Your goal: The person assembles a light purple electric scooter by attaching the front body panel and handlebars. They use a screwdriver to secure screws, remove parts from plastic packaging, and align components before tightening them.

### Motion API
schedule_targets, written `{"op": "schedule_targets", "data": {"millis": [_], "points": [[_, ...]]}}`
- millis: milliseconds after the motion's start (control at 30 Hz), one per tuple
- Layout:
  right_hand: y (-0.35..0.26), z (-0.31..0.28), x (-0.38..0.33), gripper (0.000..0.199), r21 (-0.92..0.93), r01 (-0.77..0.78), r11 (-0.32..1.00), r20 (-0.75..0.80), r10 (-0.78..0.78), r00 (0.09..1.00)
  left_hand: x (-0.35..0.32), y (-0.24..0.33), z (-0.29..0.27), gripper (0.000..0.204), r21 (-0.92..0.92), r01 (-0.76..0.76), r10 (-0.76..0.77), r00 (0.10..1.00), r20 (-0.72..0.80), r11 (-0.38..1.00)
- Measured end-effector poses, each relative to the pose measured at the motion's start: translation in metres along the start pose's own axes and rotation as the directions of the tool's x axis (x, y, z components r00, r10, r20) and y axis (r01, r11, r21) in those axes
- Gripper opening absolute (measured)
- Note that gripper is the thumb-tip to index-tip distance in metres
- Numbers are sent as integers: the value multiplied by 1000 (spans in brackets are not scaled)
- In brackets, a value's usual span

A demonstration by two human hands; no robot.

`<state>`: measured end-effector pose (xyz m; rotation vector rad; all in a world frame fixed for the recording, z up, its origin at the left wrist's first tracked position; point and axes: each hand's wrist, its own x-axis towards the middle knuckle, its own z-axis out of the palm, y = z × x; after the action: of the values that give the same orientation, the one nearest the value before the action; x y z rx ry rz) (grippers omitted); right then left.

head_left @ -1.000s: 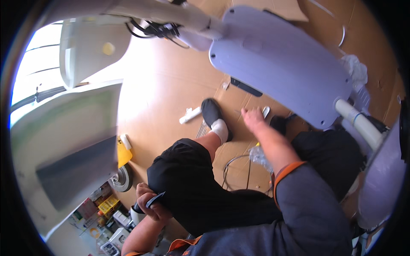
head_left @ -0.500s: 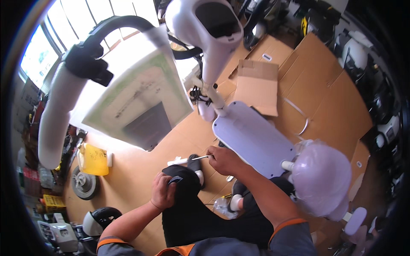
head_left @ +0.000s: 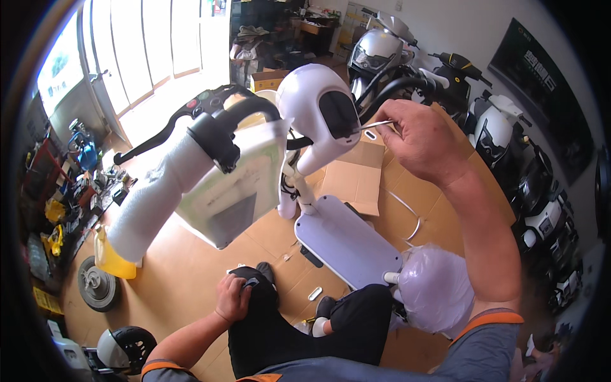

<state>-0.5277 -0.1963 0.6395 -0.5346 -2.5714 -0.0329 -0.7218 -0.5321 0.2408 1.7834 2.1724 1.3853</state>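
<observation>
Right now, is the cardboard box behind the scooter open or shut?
Open. The cardboard box lies on the floor behind the scooter with its flaps spread out flat.

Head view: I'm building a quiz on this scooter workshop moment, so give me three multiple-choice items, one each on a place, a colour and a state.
1. Where is the left hand?
A. on the person's knee
B. on the handlebar
C. on the cardboard

2. What colour is the scooter headlight housing?
A. red
B. white
C. green

3. What is the state of the right hand?
A. flat and open on the floor
B. hanging empty at the side
C. raised, fingers pinching a thin metal tool

Answers:
1. A, the hand rests on the dark trouser knee, low in the picture.
2. B, the rounded housing is white around a dark lens.
3. C, the thin tool runs from the fingers to the housing.
</observation>
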Motion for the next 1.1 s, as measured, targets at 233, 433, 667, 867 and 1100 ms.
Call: {"op": "schedule_targets", "data": {"millis": [233,433,667,867,1100], "points": [[17,29,23,10,-135,313,940,126,-297,947,11,-15,3,15,-36,-11,11,1000,-10,999],[13,31,26,9,-145,318,937,163,-294,942,23,-20,4,15,-51,-1,3,1000,29,999],[11,23,36,5,-28,236,971,115,-231,966,29,-26,5,15,-60,23,-19,997,72,998],[20,34,35,8,-74,282,957,120,-272,955,33,-29,14,17,-63,16,-11,997,79,998],[22,28,38,7,-32,298,954,82,-295,952,36,-32,12,18,-65,22,-17,997,80,998]]}}
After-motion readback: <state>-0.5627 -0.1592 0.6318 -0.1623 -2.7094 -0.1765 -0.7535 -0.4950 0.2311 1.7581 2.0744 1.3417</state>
